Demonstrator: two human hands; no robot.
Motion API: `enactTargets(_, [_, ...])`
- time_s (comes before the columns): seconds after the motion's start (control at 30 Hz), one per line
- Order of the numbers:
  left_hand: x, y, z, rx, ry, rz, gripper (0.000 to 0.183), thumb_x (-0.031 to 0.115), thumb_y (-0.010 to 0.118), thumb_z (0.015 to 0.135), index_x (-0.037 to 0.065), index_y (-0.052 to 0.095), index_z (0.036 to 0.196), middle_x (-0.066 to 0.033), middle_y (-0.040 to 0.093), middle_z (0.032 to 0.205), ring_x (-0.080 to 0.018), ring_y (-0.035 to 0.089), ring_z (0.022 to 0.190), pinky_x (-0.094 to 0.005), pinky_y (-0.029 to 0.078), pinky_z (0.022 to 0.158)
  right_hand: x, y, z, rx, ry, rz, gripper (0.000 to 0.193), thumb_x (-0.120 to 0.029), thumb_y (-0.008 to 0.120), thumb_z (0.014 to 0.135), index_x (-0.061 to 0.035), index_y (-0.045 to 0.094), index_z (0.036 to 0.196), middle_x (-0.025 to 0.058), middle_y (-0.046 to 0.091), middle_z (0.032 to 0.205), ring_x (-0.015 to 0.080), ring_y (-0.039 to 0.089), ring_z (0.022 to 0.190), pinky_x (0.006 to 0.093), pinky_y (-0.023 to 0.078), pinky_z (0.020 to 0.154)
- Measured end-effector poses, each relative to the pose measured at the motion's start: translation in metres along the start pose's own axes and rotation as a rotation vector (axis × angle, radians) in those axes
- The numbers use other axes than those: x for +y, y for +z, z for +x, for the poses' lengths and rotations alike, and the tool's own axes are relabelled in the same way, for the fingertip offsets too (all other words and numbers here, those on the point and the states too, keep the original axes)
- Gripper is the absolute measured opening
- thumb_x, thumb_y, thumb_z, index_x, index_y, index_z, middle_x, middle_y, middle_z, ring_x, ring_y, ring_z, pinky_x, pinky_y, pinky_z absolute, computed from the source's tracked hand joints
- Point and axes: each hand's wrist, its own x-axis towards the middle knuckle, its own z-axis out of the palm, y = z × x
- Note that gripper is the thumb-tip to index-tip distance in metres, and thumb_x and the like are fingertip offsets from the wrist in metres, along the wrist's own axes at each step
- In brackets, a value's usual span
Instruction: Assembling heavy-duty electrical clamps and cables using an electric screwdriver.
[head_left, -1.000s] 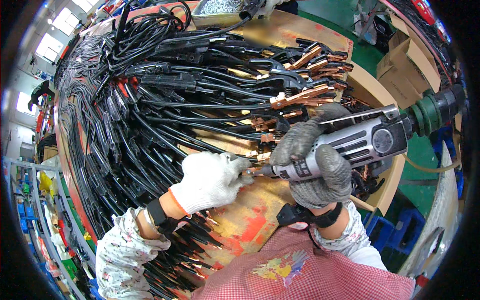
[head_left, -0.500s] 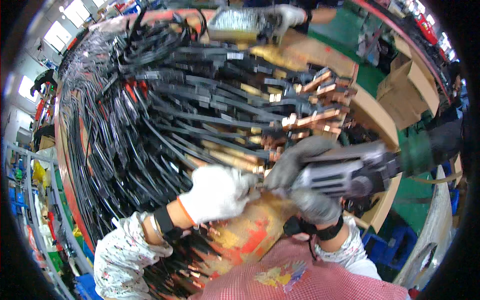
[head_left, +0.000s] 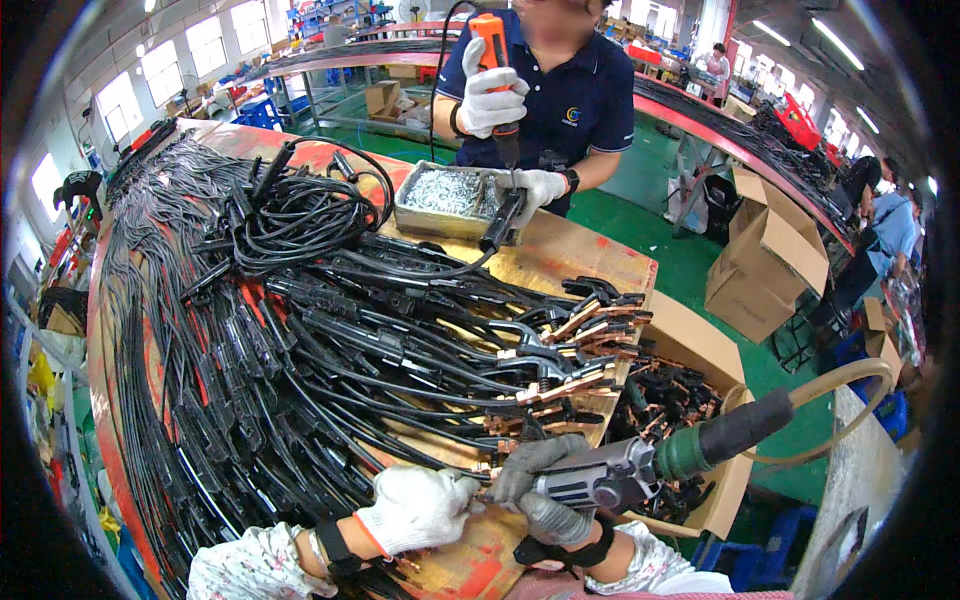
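My left hand [head_left: 420,508], in a white knitted glove, is closed near the table's front edge. What its fingers pinch is hidden, close to the nose of a power tool. My right hand [head_left: 548,490], in a grey glove, wraps round the front of this grey power tool [head_left: 610,474], which has a green and black rear end and a tan hose. Just beyond both hands, black cables [head_left: 350,385] lie bunched across the table, many ending in clamps with copper jaws [head_left: 575,385] at the right edge.
Opposite me a co-worker holds an orange electric screwdriver [head_left: 490,42] over a black cable handle [head_left: 500,222]. Near it sits a tray of small metal parts [head_left: 402,215]. An open carton [head_left: 715,350] of copper-jawed clamps stands right of the table [head_left: 625,262]. Another carton [head_left: 755,280] is farther back.
My view has tilted up, bringing the co-worker into sight. Both my hands sit lower in the picture, still together at the tool, whose rear end now points up more to the right.
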Motion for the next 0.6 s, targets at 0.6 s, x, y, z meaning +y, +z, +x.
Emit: enactTargets(0.6, [0.009,-0.043,0.005,0.034,-0.022,-0.063,0.024,0.035,0.053,0.084,0.016,0.064,0.095,-0.0101,0.063,0.080,-0.0312,0.063,0.071,-0.0422,0.049,0.059,-0.056,-0.033,-0.042,0.363,-0.115,0.428,0.033,-0.015,0.068,0.069,-0.0034,0.055,0.097,0.0102,0.058,0.070,0.0194,0.059,0.059,0.0310,0.051,0.051])
